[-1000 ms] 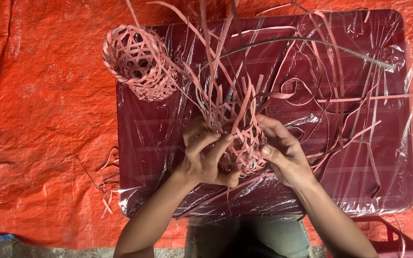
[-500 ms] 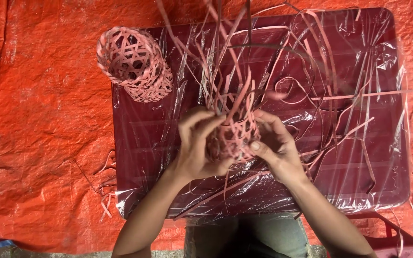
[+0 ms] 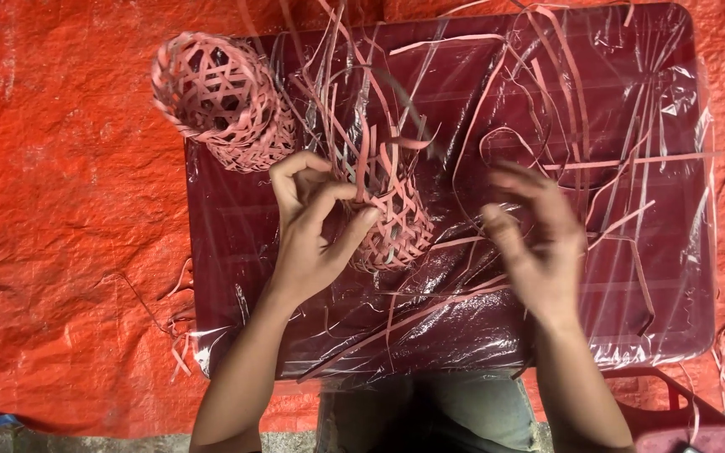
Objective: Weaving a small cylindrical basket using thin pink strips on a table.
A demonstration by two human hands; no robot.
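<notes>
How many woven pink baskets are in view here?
2. A finished basket lies on its side at the table's far left corner; a half-woven basket, loose strips sticking up, is held by the left hand. None seem hidden.

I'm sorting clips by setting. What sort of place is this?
Probably an informal basket-weaving spot, maybe outdoors: a low dark-red table wrapped in clear plastic, an orange tarpaulin as ground cover, and loose pink strips beside a woven basket.
</notes>
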